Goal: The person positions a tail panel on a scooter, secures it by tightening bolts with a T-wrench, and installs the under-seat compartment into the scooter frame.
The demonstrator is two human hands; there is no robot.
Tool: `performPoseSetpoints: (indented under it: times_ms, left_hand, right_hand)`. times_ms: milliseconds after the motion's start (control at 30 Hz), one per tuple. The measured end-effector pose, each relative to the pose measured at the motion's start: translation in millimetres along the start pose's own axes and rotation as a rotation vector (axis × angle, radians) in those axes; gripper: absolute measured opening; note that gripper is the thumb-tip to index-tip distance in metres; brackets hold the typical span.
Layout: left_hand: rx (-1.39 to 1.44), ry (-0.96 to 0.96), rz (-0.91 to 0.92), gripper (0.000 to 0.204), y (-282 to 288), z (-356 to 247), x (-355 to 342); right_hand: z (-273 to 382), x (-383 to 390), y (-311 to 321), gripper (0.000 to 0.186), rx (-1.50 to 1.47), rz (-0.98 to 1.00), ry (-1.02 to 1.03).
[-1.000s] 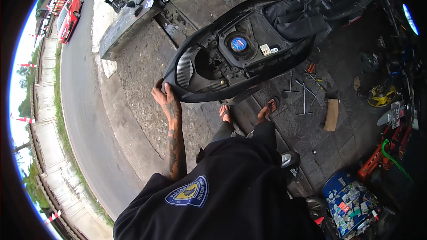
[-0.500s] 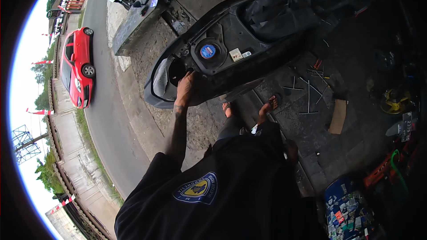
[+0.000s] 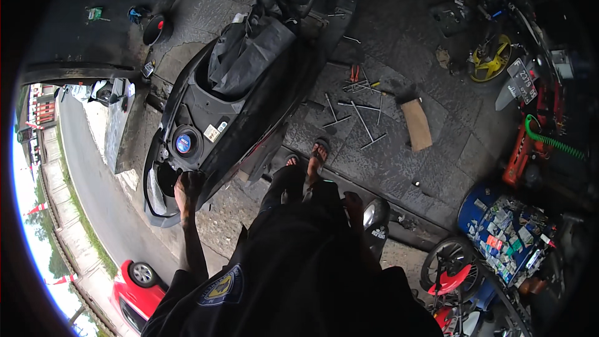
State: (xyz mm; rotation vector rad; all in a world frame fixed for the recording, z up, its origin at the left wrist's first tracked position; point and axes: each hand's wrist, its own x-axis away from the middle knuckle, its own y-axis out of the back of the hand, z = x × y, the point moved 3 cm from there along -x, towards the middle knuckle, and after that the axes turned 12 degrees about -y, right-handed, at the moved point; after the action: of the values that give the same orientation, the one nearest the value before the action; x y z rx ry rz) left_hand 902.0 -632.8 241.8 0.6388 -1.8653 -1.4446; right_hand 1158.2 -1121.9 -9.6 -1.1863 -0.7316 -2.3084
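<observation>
A black scooter (image 3: pixel 209 112) stands ahead of me on the left, its seat area uncovered. A blue round fuel cap (image 3: pixel 183 143) sits near its tail, and a crumpled dark sheet (image 3: pixel 249 59) lies over the storage well. My left hand (image 3: pixel 187 192) is closed on the tail's near edge, beside a dark opening; its fingertips are partly hidden. By my thigh hangs my right hand (image 3: pixel 353 207), dark and in shadow, with fingers I cannot make out.
T-handle wrenches (image 3: pixel 362 115) and red-handled pliers (image 3: pixel 354 73) lie on the floor beside a cardboard piece (image 3: pixel 416 125). Farther right are a yellow wheel (image 3: pixel 490 59), a green coiled hose (image 3: pixel 555 142) and a sticker-covered blue drum (image 3: pixel 471 209). A red motorcycle (image 3: pixel 450 281) stands behind at right.
My view has swung right, bringing more of the workshop floor into sight. The red car appears lower in the picture. My left hand stays at the scooter's tail.
</observation>
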Motion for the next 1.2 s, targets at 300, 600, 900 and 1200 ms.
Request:
performPoseSetpoints:
  times_ms: [300, 600, 900, 1200]
  left_hand:
    - [-0.249, 0.197, -0.1, 0.034, 1, -36, -1]
    - [-0.101, 0.359, -0.19, 0.037, 16, -50, -2]
    - [-0.084, 0.397, -0.148, 0.035, 10, -44, -3]
    - [0.147, 0.537, -0.335, 0.043, -8, -20, 36]
  right_hand:
    - [-4, 38, 40, 0.026, -0.12, 0.008, -0.455]
    - [137, -29, 42, 0.031, 0.543, -0.197, 0.068]
    - [394, -194, 10, 0.029, 0.664, -0.36, 0.458]
    - [547, -397, -64, 0.019, 0.733, -0.307, 0.833]
